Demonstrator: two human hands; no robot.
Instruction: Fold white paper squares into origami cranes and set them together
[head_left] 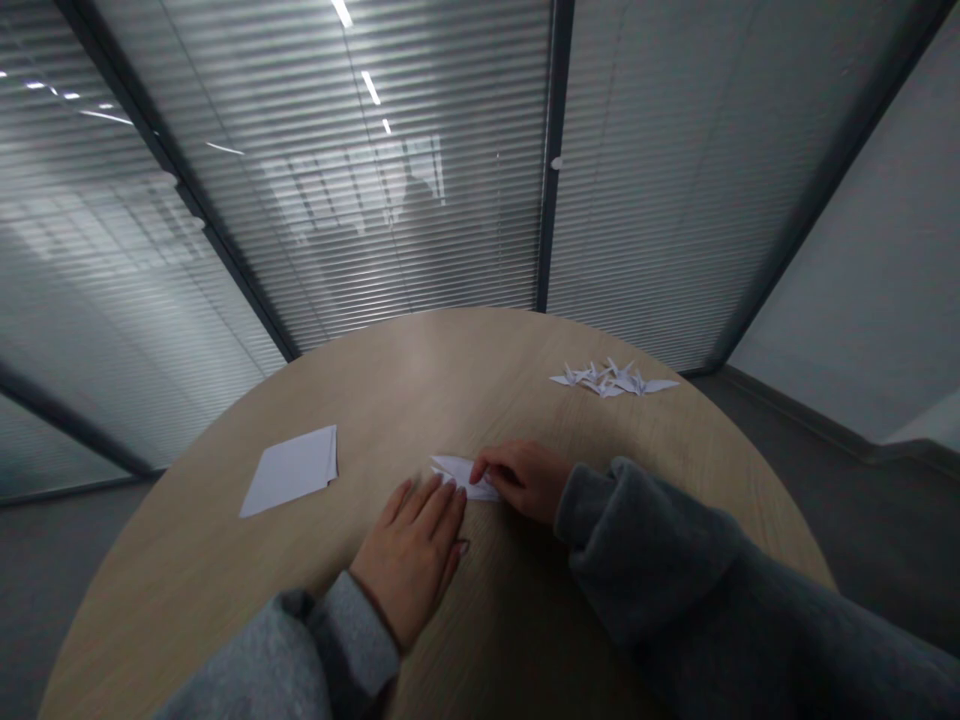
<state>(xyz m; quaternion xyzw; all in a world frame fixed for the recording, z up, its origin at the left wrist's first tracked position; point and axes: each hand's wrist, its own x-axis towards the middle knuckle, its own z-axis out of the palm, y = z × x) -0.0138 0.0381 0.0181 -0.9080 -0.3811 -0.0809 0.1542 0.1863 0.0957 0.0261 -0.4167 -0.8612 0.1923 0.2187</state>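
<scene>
A small piece of folded white paper (456, 466) lies on the table in front of me. My left hand (414, 550) is flat with its fingers stretched out, the fingertips pressing the paper's near left edge. From the right, my right hand (531, 480) reaches in with curled fingers, index finger and thumb pinched at the paper's right part. The fingers cover some of the folds there, so the exact shape of the paper is partly hidden.
Several white folded paper cranes (615, 380) are grouped at the table's far right. A stack of white paper sheets (292, 470) lies on the left. The round wooden table (420, 380) stands close to glass panels with blinds (420, 250).
</scene>
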